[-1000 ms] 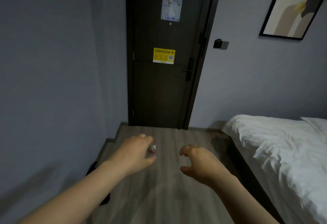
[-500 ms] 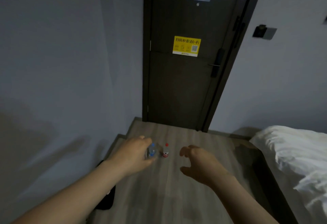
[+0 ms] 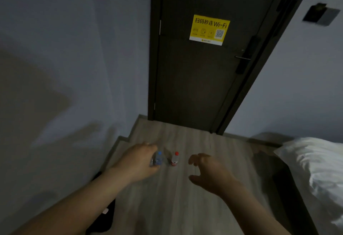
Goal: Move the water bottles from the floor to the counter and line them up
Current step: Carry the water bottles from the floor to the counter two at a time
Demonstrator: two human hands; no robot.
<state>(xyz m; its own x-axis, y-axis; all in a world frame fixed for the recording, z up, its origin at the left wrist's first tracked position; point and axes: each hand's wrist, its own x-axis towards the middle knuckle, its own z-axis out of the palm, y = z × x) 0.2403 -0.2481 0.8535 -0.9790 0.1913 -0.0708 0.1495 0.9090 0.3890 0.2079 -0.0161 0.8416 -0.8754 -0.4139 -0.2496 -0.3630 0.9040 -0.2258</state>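
Observation:
Two small water bottles stand upright on the wooden floor before the door. The blue-capped bottle [image 3: 158, 158] shows just past the fingertips of my left hand [image 3: 138, 160], and its left side is hidden by that hand. The red-capped bottle [image 3: 175, 159] stands a little to its right. My left hand hovers in the air in front of the bottles, fingers loosely curved, holding nothing. My right hand [image 3: 207, 170] is stretched out to the right of the red-capped bottle, fingers and thumb spread in a loose curve, empty. No counter is in view.
A dark closed door [image 3: 200, 79] with a yellow Wi-Fi sign [image 3: 209, 29] ends the narrow floor strip. A grey wall [image 3: 74, 68] runs along the left, a bed with white bedding [image 3: 315, 162] along the right. A black object [image 3: 104, 218] lies by the left wall.
The view has moved toward the door and tipped down. The blue-capped bottle has come into sight beside my left hand. Both hands keep the same outstretched pose.

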